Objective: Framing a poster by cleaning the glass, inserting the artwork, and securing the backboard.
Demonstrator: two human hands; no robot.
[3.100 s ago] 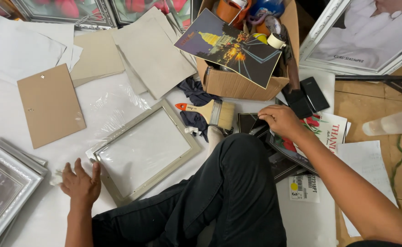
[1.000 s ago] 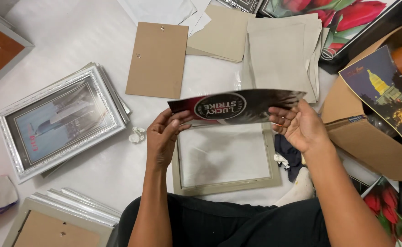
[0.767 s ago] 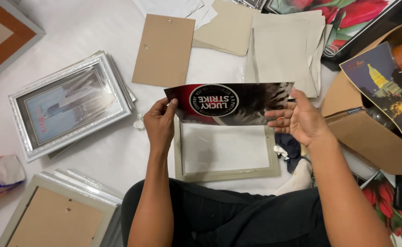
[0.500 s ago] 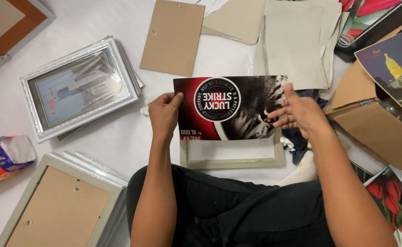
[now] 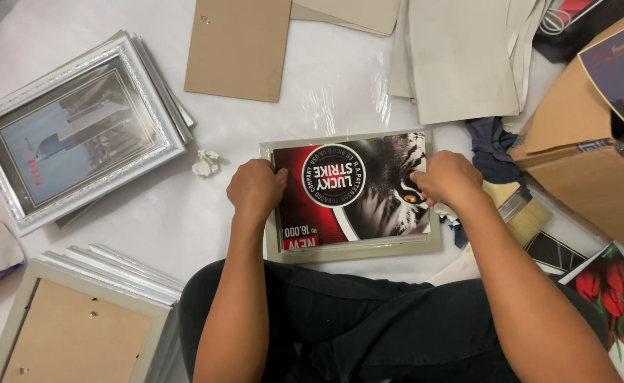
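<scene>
Poster [image 5: 358, 188] lying inside grey frame [image 5: 354, 252], pinched between left hand [image 5: 257, 188] and right hand [image 5: 448, 177] at opposite edges.

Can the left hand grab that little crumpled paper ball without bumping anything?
Probably yes. The left hand rests on the print in the grey frame, and the paper ball lies just beside it on bare white sheet, nothing between.

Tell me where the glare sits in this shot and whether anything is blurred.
Head view: glare streaks the crinkled plastic sheet above the frame, with a faint sheen on the glass of the silver framed picture. Light is soft and even, shadows weak. The print under the left hand and right hand looks sharp; no blur is evident.
</scene>
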